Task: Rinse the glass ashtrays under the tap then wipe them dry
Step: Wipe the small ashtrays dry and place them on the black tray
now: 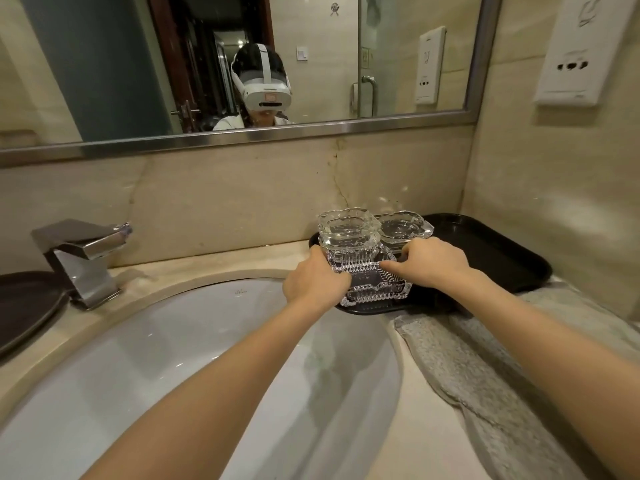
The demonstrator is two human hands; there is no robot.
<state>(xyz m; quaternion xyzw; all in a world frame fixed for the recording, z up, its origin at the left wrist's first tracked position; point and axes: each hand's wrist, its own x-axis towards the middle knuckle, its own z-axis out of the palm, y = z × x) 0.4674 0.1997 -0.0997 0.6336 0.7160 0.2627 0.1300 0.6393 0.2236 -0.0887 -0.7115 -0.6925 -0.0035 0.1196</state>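
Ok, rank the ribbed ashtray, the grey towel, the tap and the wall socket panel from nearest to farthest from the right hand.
From the right hand, in the head view:
1. Ribbed ashtray, under its fingers on the black tray.
2. Grey towel, on the counter just below the wrist.
3. Wall socket panel, high on the right wall.
4. Tap, far left across the sink.

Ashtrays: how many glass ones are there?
3, maybe more stacked. Ribbed ashtray at the tray's front, held by both hands; tall ashtray, possibly a stack, behind it; low ashtray right of that.
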